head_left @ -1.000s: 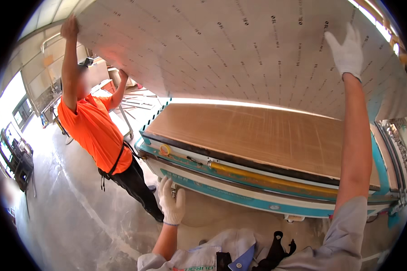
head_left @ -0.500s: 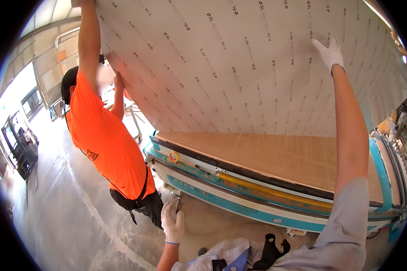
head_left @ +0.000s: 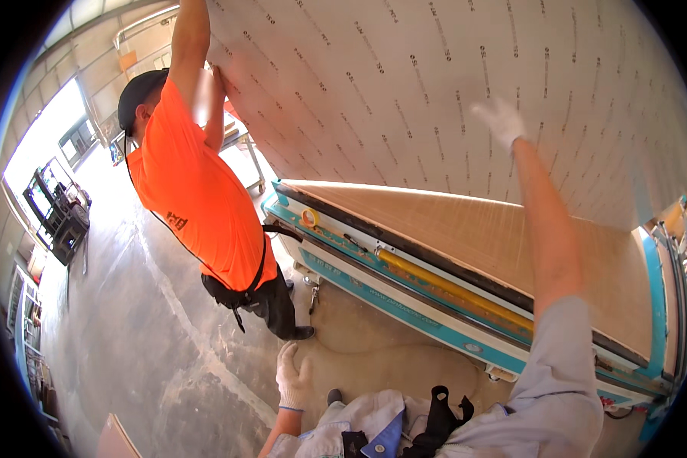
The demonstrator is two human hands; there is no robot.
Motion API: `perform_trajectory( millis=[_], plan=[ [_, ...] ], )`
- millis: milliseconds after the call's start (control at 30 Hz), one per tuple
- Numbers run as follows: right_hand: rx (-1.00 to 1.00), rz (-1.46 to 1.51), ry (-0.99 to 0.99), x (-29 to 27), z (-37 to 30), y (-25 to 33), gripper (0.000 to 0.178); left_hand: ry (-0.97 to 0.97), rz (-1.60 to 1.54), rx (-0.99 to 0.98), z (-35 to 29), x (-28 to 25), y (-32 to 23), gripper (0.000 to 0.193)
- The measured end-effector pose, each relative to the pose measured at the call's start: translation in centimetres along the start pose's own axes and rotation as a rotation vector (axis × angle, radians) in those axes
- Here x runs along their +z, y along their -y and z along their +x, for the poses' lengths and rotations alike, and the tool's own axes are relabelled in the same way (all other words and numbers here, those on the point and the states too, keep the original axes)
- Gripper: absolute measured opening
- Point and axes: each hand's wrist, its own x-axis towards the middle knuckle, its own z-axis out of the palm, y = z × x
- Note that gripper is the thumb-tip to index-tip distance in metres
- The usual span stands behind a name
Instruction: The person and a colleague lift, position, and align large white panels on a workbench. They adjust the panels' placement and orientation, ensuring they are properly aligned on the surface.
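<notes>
A large pale sheet point(head_left: 404, 99) with rows of small printed marks tilts up over the machine bed point(head_left: 404, 210). My right hand point(head_left: 504, 122), in a white glove, is raised in front of its face with fingers spread, slightly blurred; whether the palm presses on it I cannot tell. Low down at the centre, my left hand point(head_left: 293, 378), also gloved, hangs over the floor with fingers apart and nothing in it. To the left, a co-worker point(head_left: 198, 191) in an orange shirt and black cap reaches up at the sheet's left edge; that upper hand is out of the picture.
The machine's long teal and white side point(head_left: 389, 298) carries a yellow tape roll point(head_left: 309, 217) and a yellow bar point(head_left: 450, 294). A hose point(head_left: 382, 353) lies on the concrete floor beneath. A forklift point(head_left: 57, 210) stands far left, and a panel corner point(head_left: 116, 439) shows at lower left.
The sheet's lower edge has lifted from the bed, with a bright gap along it. My right hand has shifted left and lower in view. My view has turned; the left hand stays low and empty.
</notes>
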Motion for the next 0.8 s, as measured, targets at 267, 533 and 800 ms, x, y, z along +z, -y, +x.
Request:
perform_trajectory(
  millis=[267,533,800],
  plan=[
    [0.047,0.339,0.592,17.6,-24.1,5.9,0.094,0.026,-0.001,-0.047,0.8,-6.7,1.7,0.046],
    [0.121,0.664,0.776,27.7,-37.7,23.8,0.088,-0.09,-0.108,-0.143,0.9,-19.0,14.1,0.047],
    [0.19,0.527,1.09,38.9,-52.5,35.4,0.087,-0.257,-0.428,-0.273,3.8,-31.4,24.9,0.05]
  ],
)
